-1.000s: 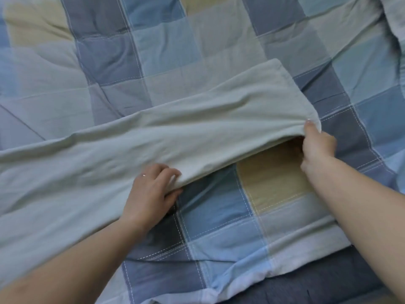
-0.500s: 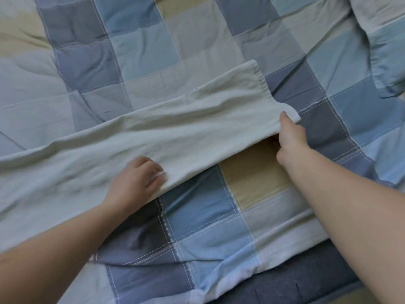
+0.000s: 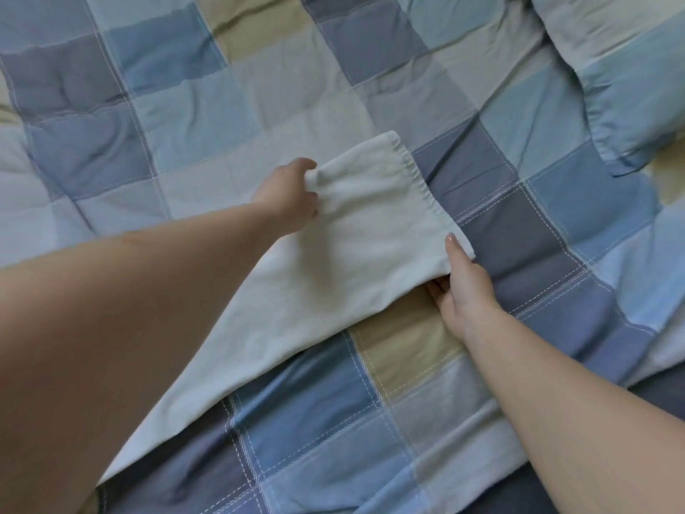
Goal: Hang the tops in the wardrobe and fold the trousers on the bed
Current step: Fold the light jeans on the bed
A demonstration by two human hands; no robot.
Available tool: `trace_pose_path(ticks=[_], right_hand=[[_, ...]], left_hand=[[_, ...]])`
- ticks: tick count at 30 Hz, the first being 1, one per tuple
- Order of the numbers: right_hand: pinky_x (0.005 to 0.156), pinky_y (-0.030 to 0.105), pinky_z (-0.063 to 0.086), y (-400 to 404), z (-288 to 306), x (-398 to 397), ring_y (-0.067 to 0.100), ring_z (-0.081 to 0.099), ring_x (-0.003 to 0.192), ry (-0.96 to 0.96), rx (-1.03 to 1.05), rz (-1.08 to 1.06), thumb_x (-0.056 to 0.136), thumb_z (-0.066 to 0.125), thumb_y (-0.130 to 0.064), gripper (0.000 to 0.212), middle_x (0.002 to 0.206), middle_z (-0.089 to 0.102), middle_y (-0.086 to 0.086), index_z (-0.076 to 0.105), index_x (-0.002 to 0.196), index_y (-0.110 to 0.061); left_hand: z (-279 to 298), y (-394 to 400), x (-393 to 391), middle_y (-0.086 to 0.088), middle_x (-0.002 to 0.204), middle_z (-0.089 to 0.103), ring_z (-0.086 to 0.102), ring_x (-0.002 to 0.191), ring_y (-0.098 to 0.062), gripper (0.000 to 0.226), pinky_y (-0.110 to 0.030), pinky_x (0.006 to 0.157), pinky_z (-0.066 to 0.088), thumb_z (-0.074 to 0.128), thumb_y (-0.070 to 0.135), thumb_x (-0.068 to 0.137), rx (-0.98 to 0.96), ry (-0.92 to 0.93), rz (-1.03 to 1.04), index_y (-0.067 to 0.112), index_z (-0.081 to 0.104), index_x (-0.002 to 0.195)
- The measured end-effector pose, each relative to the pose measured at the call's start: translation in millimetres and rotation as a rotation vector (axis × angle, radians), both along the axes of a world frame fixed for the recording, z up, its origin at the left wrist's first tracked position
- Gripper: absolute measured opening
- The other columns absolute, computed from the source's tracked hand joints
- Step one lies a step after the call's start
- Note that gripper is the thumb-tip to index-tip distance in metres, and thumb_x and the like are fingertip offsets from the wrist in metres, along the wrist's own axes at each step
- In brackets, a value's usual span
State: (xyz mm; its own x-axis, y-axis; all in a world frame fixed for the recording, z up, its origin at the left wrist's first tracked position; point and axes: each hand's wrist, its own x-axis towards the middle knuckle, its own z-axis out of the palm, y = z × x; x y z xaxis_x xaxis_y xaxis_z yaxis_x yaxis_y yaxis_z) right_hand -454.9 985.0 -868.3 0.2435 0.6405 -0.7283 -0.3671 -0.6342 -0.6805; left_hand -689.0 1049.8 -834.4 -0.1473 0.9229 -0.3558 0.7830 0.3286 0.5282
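A pair of pale grey-green trousers [image 3: 333, 276] lies across the checked bed cover, one leg running from lower left up to its hemmed cuff near the middle. My left hand [image 3: 289, 194] grips the far corner of that cuff, bunching the cloth. At the near corner of the cuff my right hand [image 3: 459, 283] pinches the fabric, thumb on top and fingers underneath. My left forearm covers the rest of the trousers at the left.
The blue, grey and tan patchwork quilt [image 3: 259, 105] covers the whole bed. A pillow in matching cloth [image 3: 630, 79] lies at the upper right. The dark bed edge [image 3: 519, 491] shows along the bottom right.
My left hand has left the leg's near edge at mid-length and moved up to grip the far corner of the cuff. My right hand keeps its pinch on the near corner.
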Motion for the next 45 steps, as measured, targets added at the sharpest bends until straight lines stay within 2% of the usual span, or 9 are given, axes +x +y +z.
trace_pose_path(ticks=[7, 15, 19, 25, 30, 32, 35, 39, 45], right_hand=[[0.084, 0.036, 0.055, 4, -3, 4, 0.017, 0.067, 0.088, 0.065, 0.040, -0.050, 0.091, 0.062, -0.016, 0.007, 0.079, 0.073, -0.004, 0.065, 0.084, -0.016], [0.074, 0.031, 0.053, 15, -3, 12, 0.008, 0.064, 0.080, 0.125, 0.052, -0.058, 0.095, 0.057, -0.025, 0.013, 0.072, 0.071, -0.010, 0.064, 0.085, -0.020], [0.075, 0.028, 0.052, 15, -2, 11, 0.007, 0.064, 0.083, 0.097, 0.058, -0.014, 0.093, 0.059, -0.025, 0.005, 0.084, 0.070, -0.008, 0.062, 0.093, -0.021], [0.062, 0.023, 0.051, 15, -5, -1, 0.011, 0.064, 0.078, 0.035, -0.037, 0.140, 0.091, 0.062, -0.014, 0.008, 0.089, 0.065, 0.000, 0.056, 0.088, -0.018], [0.072, 0.030, 0.052, 13, -2, -4, 0.013, 0.062, 0.079, 0.027, -0.036, 0.044, 0.091, 0.059, -0.007, 0.015, 0.089, 0.063, 0.000, 0.052, 0.086, -0.019], [0.080, 0.032, 0.051, 11, 10, -7, 0.013, 0.062, 0.081, 0.066, 0.001, -0.001, 0.091, 0.060, -0.008, 0.013, 0.089, 0.064, -0.001, 0.055, 0.088, -0.020], [0.074, 0.034, 0.053, 9, 45, -22, 0.015, 0.065, 0.077, 0.144, 0.127, -0.015, 0.087, 0.062, -0.007, 0.012, 0.081, 0.069, -0.002, 0.061, 0.089, -0.018], [0.079, 0.031, 0.053, -11, 107, -74, 0.010, 0.067, 0.082, 0.133, 0.429, 0.282, 0.078, 0.067, -0.011, 0.008, 0.078, 0.072, -0.008, 0.067, 0.080, -0.019], [0.063, 0.014, 0.042, -70, 175, -177, -0.003, 0.051, 0.064, -0.113, 0.661, 0.780, 0.081, 0.068, -0.013, 0.020, 0.067, 0.057, -0.018, 0.055, 0.076, -0.028]], left_hand=[[-3, 41, 16, -0.009, 0.096, 0.071, 0.063, 0.095, -0.027, 0.018, -0.026, 0.073, 0.044, 0.056, 0.009, 0.083, 0.132, 0.052, 0.235, 0.016, 0.071, 0.090], [-18, 16, 35, -0.010, 0.160, 0.007, 0.007, 0.147, -0.022, 0.090, -0.031, 0.116, 0.012, 0.074, 0.030, 0.080, 0.022, -0.007, -0.180, 0.021, 0.020, 0.151], [-16, -41, 40, -0.008, 0.161, 0.002, 0.002, 0.148, -0.025, 0.075, -0.045, 0.118, 0.002, 0.055, 0.048, 0.089, 0.241, 0.197, -0.259, 0.026, 0.018, 0.151], [-44, -132, 25, -0.005, 0.161, -0.007, -0.013, 0.147, -0.022, 0.075, -0.047, 0.118, -0.009, 0.012, 0.069, 0.086, -0.010, 0.408, -0.290, 0.033, 0.004, 0.152], [-47, -170, 19, -0.005, 0.161, -0.003, -0.009, 0.148, -0.020, 0.072, -0.039, 0.117, -0.011, 0.017, 0.066, 0.091, 0.015, 0.409, -0.195, 0.030, 0.008, 0.152], [-37, -188, 13, -0.002, 0.161, 0.001, -0.006, 0.148, -0.017, 0.071, -0.034, 0.117, -0.009, 0.033, 0.061, 0.092, -0.018, 0.290, -0.121, 0.027, 0.016, 0.152], [-10, -186, 5, -0.002, 0.155, 0.029, 0.020, 0.145, -0.013, 0.049, -0.020, 0.113, 0.014, 0.055, 0.041, 0.093, -0.071, -0.275, 0.232, 0.021, 0.048, 0.137], [57, -135, -31, 0.005, 0.129, 0.058, 0.051, 0.124, -0.014, 0.035, -0.034, 0.096, 0.042, 0.051, 0.048, 0.092, -0.180, -1.011, 0.648, 0.028, 0.053, 0.121], [160, -92, -111, -0.007, 0.119, 0.065, 0.064, 0.109, -0.023, 0.064, -0.040, 0.084, 0.056, 0.054, 0.060, 0.084, -0.241, -1.077, 0.464, 0.016, 0.042, 0.129]])
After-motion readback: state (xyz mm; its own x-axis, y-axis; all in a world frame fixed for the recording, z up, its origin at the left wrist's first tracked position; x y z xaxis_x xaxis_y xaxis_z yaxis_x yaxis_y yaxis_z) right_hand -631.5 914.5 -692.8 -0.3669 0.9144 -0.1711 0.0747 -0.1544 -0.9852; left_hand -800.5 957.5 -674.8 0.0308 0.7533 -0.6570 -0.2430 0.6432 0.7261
